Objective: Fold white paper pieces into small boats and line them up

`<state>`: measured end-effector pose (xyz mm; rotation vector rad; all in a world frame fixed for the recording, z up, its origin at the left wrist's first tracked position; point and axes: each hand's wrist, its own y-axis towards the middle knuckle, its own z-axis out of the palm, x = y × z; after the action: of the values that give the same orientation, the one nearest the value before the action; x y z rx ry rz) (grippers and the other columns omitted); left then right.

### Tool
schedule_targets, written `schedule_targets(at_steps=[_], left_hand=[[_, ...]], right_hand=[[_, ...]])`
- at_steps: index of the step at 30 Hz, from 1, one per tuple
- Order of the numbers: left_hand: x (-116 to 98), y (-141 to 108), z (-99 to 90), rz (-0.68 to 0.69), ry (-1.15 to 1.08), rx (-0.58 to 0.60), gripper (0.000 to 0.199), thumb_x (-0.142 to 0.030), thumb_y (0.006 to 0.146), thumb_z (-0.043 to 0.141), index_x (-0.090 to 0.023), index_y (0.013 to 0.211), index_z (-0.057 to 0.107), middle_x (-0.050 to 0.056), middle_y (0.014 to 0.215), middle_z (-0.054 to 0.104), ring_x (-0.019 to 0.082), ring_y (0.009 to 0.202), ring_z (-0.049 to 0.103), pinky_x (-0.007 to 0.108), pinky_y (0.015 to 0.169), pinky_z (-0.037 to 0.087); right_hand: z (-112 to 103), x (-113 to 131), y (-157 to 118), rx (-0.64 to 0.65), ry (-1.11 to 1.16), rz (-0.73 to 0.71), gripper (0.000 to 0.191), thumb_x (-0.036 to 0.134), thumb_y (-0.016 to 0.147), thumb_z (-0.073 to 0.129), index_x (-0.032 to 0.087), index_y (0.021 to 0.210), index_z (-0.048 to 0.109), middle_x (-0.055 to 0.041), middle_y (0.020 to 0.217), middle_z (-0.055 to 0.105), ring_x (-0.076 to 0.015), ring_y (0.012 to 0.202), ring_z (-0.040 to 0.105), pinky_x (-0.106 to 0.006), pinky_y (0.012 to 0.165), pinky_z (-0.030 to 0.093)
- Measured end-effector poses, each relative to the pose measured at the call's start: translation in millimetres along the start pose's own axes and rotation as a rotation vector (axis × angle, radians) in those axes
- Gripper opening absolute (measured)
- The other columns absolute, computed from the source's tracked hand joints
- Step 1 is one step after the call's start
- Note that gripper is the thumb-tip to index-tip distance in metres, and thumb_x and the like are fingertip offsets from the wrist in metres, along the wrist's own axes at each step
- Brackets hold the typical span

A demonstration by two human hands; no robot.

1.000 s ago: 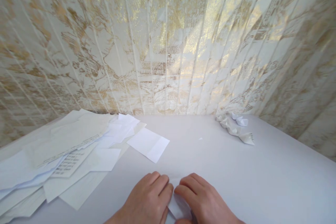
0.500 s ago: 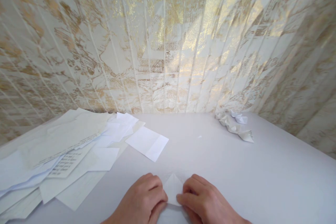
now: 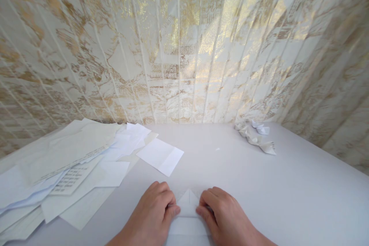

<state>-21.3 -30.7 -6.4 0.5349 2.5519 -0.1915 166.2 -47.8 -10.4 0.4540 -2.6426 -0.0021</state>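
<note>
A white sheet of paper (image 3: 188, 210) lies on the table at the bottom middle, folded to a point at its far end, with a crosswise fold below the point. My left hand (image 3: 154, 212) pinches its left side, thumb on top and fingers curled. On the opposite side my right hand (image 3: 223, 213) grips the paper the same way, its thumb at the fold. The near part of the sheet runs toward me between both wrists and leaves the picture.
Loose papers (image 3: 72, 165), some printed, are heaped at the left. Beside them lies a single white sheet (image 3: 161, 156). Several small folded paper shapes (image 3: 255, 138) sit at the back right, and a tiny scrap (image 3: 217, 149) is nearer the middle. A patterned curtain (image 3: 178, 54) hangs behind the table (image 3: 291, 192).
Both hands have shifted slightly and their thumbs now lie at the sides of the paper. A crosswise fold and the sheet's near part show more plainly below the point.
</note>
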Motion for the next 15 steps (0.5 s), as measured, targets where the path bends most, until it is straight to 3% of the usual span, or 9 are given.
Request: schedule_targets(at_steps=[15], left_hand=[[-4.5,-2.0,3.3,0.080,0.281,-0.026,0.020,-0.012,0.083,0.038,-0.015,0.070,0.053,0.007,0.079,0.053,0.024,0.079,0.047,0.039,0.071,0.036]], right_hand=[[1.9,3.6,0.1,-0.015,-0.149,-0.026,0.011,0.010,0.078,0.051,0.017,0.070,0.055,-0.0022,0.069,0.062,-0.0162,0.063,0.055,-0.024,0.057,0.036]])
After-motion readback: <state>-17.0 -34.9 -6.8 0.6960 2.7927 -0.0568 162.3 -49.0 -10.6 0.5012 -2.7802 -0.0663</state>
